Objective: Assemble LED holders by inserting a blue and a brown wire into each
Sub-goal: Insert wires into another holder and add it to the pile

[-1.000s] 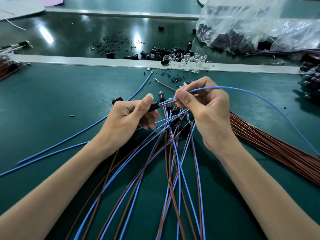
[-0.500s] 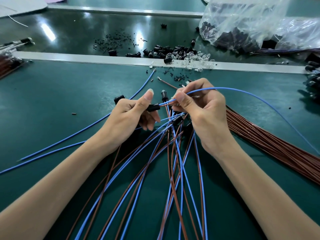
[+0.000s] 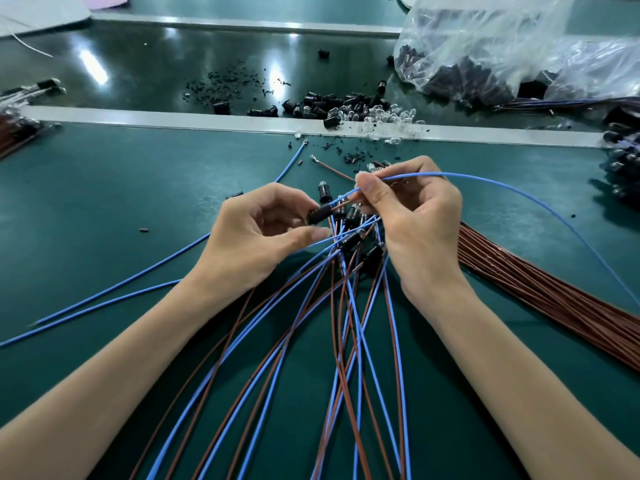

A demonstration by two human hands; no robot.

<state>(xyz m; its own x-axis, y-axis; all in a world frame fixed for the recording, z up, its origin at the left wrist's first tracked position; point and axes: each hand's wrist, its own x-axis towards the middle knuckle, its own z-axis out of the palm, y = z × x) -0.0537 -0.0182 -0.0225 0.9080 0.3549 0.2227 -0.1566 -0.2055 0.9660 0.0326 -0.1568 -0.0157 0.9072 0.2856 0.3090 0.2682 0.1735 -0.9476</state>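
Above the tabletop, a holder is pinched in the grip of the left hand, and a blue wire is held in the grip of the right hand, its end at the holder's back. Several wired holders are seen lying beneath the hands, so part of the batch is judged done, while loose holders, a bag and brown wires are left. No writing can be read.

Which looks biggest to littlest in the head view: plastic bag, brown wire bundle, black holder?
1. plastic bag
2. brown wire bundle; both run off the frame, so that order is unsure
3. black holder in the left hand
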